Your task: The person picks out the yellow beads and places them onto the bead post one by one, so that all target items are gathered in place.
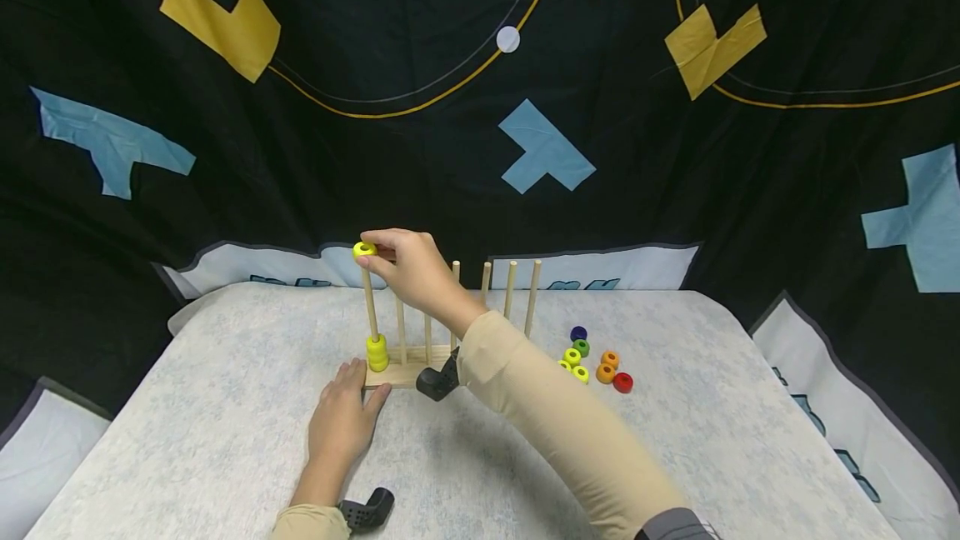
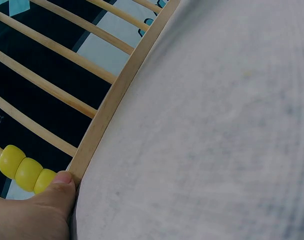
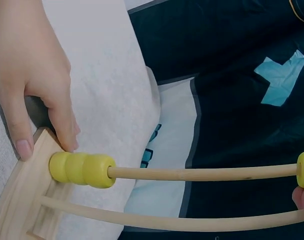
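Beige sleeve (image 1: 573, 432) is leading; right hand (image 1: 423, 277) is pinching a yellow bead (image 1: 357, 253) atop the upright peg (image 1: 371, 307), left hand (image 1: 341, 423) gripping its base (image 1: 393, 378).

Behind the table (image 1: 225, 407) hangs black cloth (image 1: 420, 182) (with blue patches (image 1: 543, 140)).

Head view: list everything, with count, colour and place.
Rack: 1, tan, on table
Pegs: 7, tan, on rack
Stacked beads: 3, yellow, low on leftmost peg
Held bead: 1, yellow, that peg's top
Loose beads: 8 visible, yellow (3), orange (2), red, green, blue, right of rack
Table: 1, grey, under rack
Backdrop: 1, black, behind table
Patches: 3 blue, 2 gold, backdrop
Dot: 1, white, backdrop
Lines: several, gold and grey, backdrop
Trim: several, white, round table
Left hand: 1, at rack's left end
Right hand: 1, pinching held bead
Sleeves: 2, beige, below hands
Wrist cameras: 2, black, beside sleeves
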### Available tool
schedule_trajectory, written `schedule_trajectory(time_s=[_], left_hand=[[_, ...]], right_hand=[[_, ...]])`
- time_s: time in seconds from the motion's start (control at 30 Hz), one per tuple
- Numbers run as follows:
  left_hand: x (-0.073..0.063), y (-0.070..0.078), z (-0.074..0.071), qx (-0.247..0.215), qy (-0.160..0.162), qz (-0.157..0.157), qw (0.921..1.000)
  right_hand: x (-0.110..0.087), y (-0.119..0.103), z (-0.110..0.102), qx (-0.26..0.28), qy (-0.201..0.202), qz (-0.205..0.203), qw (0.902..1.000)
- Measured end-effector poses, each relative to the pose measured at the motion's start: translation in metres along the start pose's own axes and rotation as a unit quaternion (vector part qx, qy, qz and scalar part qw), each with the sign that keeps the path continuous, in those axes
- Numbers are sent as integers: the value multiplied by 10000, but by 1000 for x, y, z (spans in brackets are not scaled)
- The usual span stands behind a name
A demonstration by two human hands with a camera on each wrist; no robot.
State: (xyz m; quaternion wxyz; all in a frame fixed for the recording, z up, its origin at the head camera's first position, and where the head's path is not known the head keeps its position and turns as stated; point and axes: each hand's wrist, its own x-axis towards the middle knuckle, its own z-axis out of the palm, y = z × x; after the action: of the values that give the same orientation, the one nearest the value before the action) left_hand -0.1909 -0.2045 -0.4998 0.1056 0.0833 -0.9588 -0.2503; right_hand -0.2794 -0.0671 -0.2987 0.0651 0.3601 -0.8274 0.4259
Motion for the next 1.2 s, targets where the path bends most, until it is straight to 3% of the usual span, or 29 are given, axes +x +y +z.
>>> schedule_trajectory(time_s=[1.2], left_hand=[[-1,1,0,41,73,4,10000]], right_hand=[[-1,2,3,-325,-205,-7,9993]])
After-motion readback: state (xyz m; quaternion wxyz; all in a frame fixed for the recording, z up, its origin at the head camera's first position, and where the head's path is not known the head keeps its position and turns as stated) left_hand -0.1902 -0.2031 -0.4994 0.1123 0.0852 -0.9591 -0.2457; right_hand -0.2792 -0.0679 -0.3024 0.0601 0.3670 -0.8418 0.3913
